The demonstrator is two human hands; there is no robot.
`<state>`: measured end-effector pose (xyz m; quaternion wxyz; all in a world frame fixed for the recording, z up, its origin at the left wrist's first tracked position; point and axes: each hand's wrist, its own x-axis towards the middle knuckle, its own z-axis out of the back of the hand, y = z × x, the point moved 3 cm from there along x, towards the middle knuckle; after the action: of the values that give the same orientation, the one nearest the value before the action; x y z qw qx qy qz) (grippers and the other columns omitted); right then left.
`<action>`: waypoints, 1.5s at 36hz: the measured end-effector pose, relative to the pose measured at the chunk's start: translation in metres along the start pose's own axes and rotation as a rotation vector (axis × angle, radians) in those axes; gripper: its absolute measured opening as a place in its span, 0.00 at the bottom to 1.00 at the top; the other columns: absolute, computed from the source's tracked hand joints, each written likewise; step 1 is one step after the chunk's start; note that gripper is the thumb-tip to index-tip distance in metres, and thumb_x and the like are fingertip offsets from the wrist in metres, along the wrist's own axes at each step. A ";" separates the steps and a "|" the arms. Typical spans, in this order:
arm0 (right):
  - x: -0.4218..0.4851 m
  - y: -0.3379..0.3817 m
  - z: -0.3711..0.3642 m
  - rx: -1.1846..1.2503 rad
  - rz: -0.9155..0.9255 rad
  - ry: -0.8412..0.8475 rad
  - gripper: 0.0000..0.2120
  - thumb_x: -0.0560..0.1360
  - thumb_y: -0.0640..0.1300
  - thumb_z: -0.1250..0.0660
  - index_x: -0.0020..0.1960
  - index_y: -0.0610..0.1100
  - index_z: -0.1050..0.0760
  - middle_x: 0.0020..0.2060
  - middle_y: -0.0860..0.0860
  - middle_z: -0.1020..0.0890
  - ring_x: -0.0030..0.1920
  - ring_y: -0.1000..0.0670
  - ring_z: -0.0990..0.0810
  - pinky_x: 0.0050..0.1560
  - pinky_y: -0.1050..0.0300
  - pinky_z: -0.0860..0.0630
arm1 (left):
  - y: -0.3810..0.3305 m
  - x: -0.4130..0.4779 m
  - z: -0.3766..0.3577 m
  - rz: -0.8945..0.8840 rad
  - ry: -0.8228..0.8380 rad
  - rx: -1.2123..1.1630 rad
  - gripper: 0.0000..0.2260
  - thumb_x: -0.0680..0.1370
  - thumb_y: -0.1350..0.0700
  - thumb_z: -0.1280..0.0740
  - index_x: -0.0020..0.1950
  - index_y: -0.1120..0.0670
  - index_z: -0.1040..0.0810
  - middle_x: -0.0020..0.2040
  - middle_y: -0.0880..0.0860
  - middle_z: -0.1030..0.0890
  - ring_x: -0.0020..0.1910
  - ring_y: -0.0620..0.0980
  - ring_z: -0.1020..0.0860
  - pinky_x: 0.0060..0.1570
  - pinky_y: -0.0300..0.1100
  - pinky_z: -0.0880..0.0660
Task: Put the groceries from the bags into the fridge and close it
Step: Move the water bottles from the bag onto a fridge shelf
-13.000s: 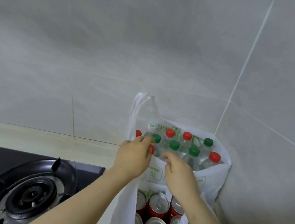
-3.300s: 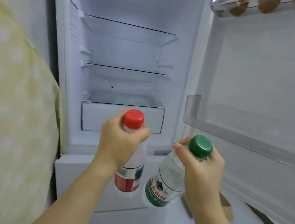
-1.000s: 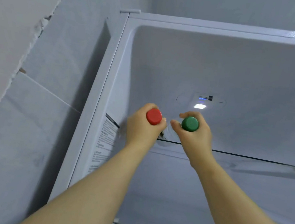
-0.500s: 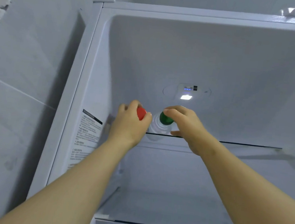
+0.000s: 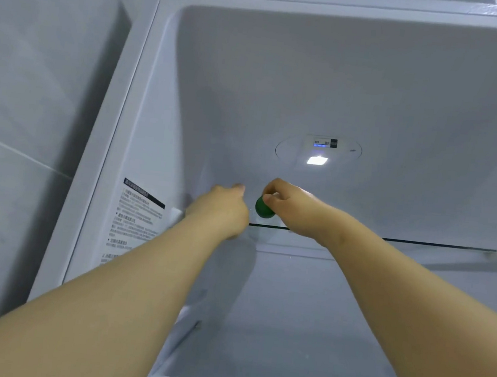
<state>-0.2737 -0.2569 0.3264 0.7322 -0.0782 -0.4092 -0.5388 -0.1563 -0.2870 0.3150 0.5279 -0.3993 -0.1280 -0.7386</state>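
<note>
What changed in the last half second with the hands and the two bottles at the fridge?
Both hands moved deeper over the top glass shelf. The left hand now covers the red cap, so its hold cannot be told. The right hand still pinches the green-capped bottle by its cap. Unchanged: fridge open, interior light on.

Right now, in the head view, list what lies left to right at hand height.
In order: tiled wall → label → left hand → green cap → right hand.
</note>
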 end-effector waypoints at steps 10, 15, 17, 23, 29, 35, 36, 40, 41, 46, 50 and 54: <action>0.019 -0.004 -0.006 -0.148 -0.092 0.112 0.14 0.80 0.41 0.46 0.64 0.42 0.34 0.51 0.46 0.28 0.45 0.48 0.29 0.46 0.57 0.32 | -0.004 0.012 -0.001 0.043 0.169 0.049 0.19 0.79 0.63 0.50 0.69 0.57 0.33 0.66 0.57 0.30 0.62 0.56 0.30 0.60 0.45 0.31; 0.020 -0.006 -0.004 -0.229 -0.127 0.158 0.16 0.80 0.41 0.46 0.67 0.44 0.35 0.60 0.44 0.27 0.51 0.47 0.28 0.48 0.56 0.32 | -0.005 0.016 0.000 0.007 0.198 0.135 0.19 0.80 0.64 0.50 0.69 0.59 0.32 0.63 0.57 0.29 0.55 0.54 0.31 0.58 0.43 0.32; 0.022 -0.006 -0.006 -0.280 -0.128 0.172 0.17 0.79 0.41 0.46 0.67 0.43 0.36 0.57 0.44 0.27 0.51 0.46 0.26 0.42 0.59 0.31 | -0.005 0.017 0.000 0.024 0.196 0.119 0.19 0.80 0.64 0.51 0.69 0.59 0.33 0.66 0.59 0.31 0.53 0.53 0.36 0.60 0.44 0.33; 0.025 -0.004 -0.009 -0.260 -0.095 0.120 0.17 0.79 0.41 0.46 0.68 0.44 0.34 0.58 0.45 0.27 0.40 0.50 0.30 0.38 0.61 0.31 | 0.002 0.019 -0.005 0.061 0.191 0.074 0.19 0.79 0.60 0.50 0.69 0.53 0.33 0.67 0.57 0.34 0.60 0.56 0.33 0.65 0.49 0.35; 0.020 -0.013 -0.007 -0.150 -0.113 -0.153 0.12 0.75 0.48 0.42 0.56 0.45 0.28 0.45 0.48 0.25 0.43 0.47 0.27 0.44 0.55 0.28 | 0.006 0.009 -0.006 0.073 -0.075 0.037 0.14 0.78 0.55 0.47 0.62 0.53 0.30 0.61 0.58 0.34 0.58 0.60 0.31 0.56 0.47 0.32; -0.011 -0.006 -0.007 -0.225 -0.015 -0.286 0.15 0.75 0.49 0.43 0.61 0.48 0.31 0.53 0.49 0.23 0.49 0.46 0.27 0.44 0.57 0.33 | 0.003 -0.018 -0.005 -0.009 -0.280 0.008 0.12 0.79 0.54 0.46 0.58 0.58 0.29 0.57 0.59 0.31 0.55 0.60 0.31 0.53 0.48 0.32; -0.018 -0.005 -0.009 -0.229 0.012 -0.313 0.16 0.75 0.48 0.43 0.61 0.48 0.31 0.54 0.50 0.23 0.50 0.47 0.27 0.47 0.57 0.33 | 0.003 -0.022 -0.005 -0.010 -0.286 -0.015 0.13 0.80 0.54 0.46 0.58 0.58 0.28 0.57 0.59 0.31 0.55 0.60 0.30 0.53 0.48 0.32; -0.047 -0.005 -0.009 -0.040 0.059 -0.388 0.15 0.76 0.48 0.41 0.62 0.49 0.30 0.55 0.53 0.22 0.54 0.52 0.33 0.58 0.58 0.40 | 0.001 -0.046 -0.003 -0.034 -0.325 -0.153 0.11 0.78 0.53 0.42 0.57 0.56 0.27 0.57 0.56 0.31 0.56 0.58 0.29 0.55 0.47 0.30; -0.057 -0.007 -0.010 0.010 0.065 -0.408 0.14 0.76 0.47 0.40 0.61 0.49 0.29 0.55 0.53 0.23 0.56 0.52 0.35 0.59 0.59 0.41 | 0.000 -0.054 -0.001 -0.040 -0.338 -0.180 0.11 0.78 0.54 0.41 0.57 0.55 0.26 0.57 0.54 0.31 0.56 0.56 0.29 0.54 0.46 0.30; -0.115 -0.019 -0.018 -0.091 0.042 -0.489 0.16 0.76 0.48 0.40 0.63 0.51 0.30 0.60 0.55 0.25 0.65 0.52 0.36 0.63 0.58 0.45 | -0.006 -0.111 0.001 -0.115 -0.452 -0.073 0.11 0.77 0.55 0.41 0.58 0.51 0.26 0.56 0.51 0.27 0.57 0.53 0.31 0.53 0.44 0.36; -0.168 -0.031 -0.029 -0.162 -0.039 -0.396 0.18 0.76 0.49 0.41 0.65 0.51 0.33 0.62 0.56 0.27 0.65 0.53 0.36 0.63 0.59 0.43 | -0.011 -0.155 -0.014 -0.189 -0.383 -0.028 0.11 0.78 0.52 0.41 0.58 0.52 0.25 0.55 0.52 0.24 0.56 0.54 0.29 0.53 0.46 0.35; -0.219 -0.036 -0.039 -0.244 -0.113 -0.335 0.17 0.76 0.51 0.41 0.65 0.52 0.32 0.63 0.57 0.28 0.66 0.53 0.36 0.62 0.59 0.43 | -0.016 -0.194 -0.034 -0.244 -0.267 -0.061 0.11 0.77 0.52 0.39 0.57 0.53 0.23 0.52 0.53 0.23 0.53 0.55 0.26 0.51 0.47 0.32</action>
<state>-0.3030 -0.1339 0.1394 0.6077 -0.2318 -0.4606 -0.6040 -0.1623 -0.1701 0.1560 0.4004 -0.4910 -0.2219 -0.7412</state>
